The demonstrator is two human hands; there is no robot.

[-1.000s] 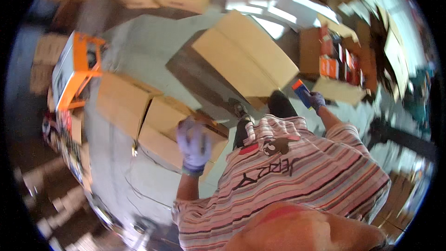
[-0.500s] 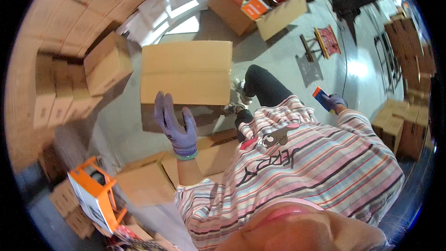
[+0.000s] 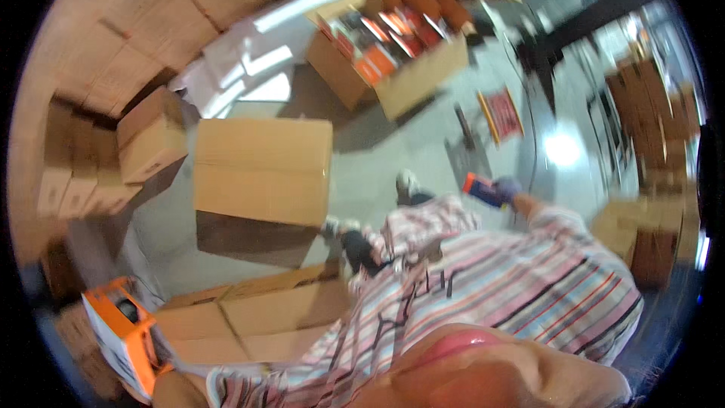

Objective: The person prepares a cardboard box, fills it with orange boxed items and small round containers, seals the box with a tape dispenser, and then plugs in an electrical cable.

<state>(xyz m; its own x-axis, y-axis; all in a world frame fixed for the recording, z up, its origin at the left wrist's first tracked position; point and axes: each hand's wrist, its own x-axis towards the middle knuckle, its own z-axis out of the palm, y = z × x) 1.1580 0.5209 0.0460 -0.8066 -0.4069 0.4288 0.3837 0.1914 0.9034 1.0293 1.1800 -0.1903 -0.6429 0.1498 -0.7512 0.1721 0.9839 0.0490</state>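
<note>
In my right hand (image 3: 507, 190), gloved in purple, is a blue handheld tool with an orange end (image 3: 483, 189); blur keeps me from telling its exact kind. The hand is out to the right, above the floor. My left forearm (image 3: 181, 391) reaches to the lower left, next to an orange-and-white piece of equipment (image 3: 121, 336). The left hand itself does not show. A closed cardboard box (image 3: 263, 170) stands on the floor in front of me, left of my feet, with neither hand touching it.
A large open carton (image 3: 419, 83) holds several orange and red packages at the back. A small red-and-yellow rack (image 3: 500, 115) stands on the floor nearby. Cartons are stacked along the left (image 3: 136, 53) and right (image 3: 657, 128). More boxes (image 3: 283, 306) lie close in front of me.
My left hand has left the side of the closed box and moved down and left, out of sight. The view has shifted, and my right hand still holds the blue tool.
</note>
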